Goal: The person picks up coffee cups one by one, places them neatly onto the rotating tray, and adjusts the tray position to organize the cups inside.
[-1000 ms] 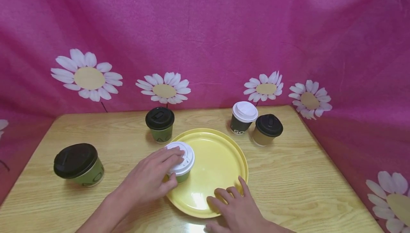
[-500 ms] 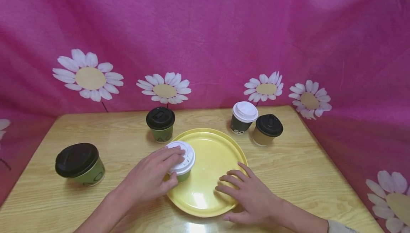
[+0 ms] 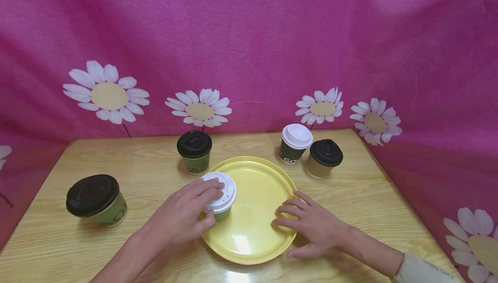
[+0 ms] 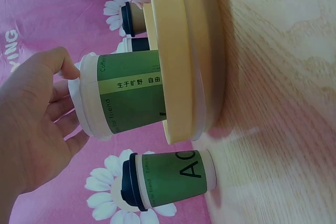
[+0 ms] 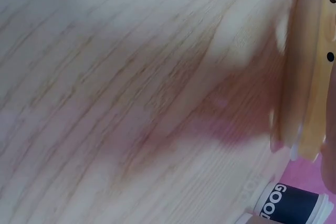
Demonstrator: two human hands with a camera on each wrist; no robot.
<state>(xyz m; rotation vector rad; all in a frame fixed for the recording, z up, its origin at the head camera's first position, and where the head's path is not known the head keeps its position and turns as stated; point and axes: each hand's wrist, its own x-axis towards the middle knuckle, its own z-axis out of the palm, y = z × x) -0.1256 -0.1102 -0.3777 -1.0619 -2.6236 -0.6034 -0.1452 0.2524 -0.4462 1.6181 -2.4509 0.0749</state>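
Note:
A green paper coffee cup with a white lid (image 3: 222, 201) stands upright on the left part of a round yellow tray (image 3: 268, 175). My left hand (image 3: 186, 211) grips this cup by its lid, fingers over the top and thumb at the near side. In the left wrist view the thumb lies on the edge of the white lid (image 4: 90, 97), and the green sleeve (image 4: 131, 90) shows Chinese writing. My right hand (image 3: 311, 224) lies over the tray's right rim with spread, slightly bent fingers and nothing held. Only a sliver of that hand shows in the right wrist view.
A green cup with a black lid (image 3: 195, 152) stands behind the tray, a larger-looking one (image 3: 96, 201) at far left. Behind right are a black cup with a white lid (image 3: 295, 144) and a brown cup (image 3: 325, 158). Wooden table (image 3: 369, 196); pink daisy cloth (image 3: 249, 49) behind.
My right hand has moved from the tray's front right edge outward and back to its right rim, with the sleeve now showing. The left hand and its cup have stayed put.

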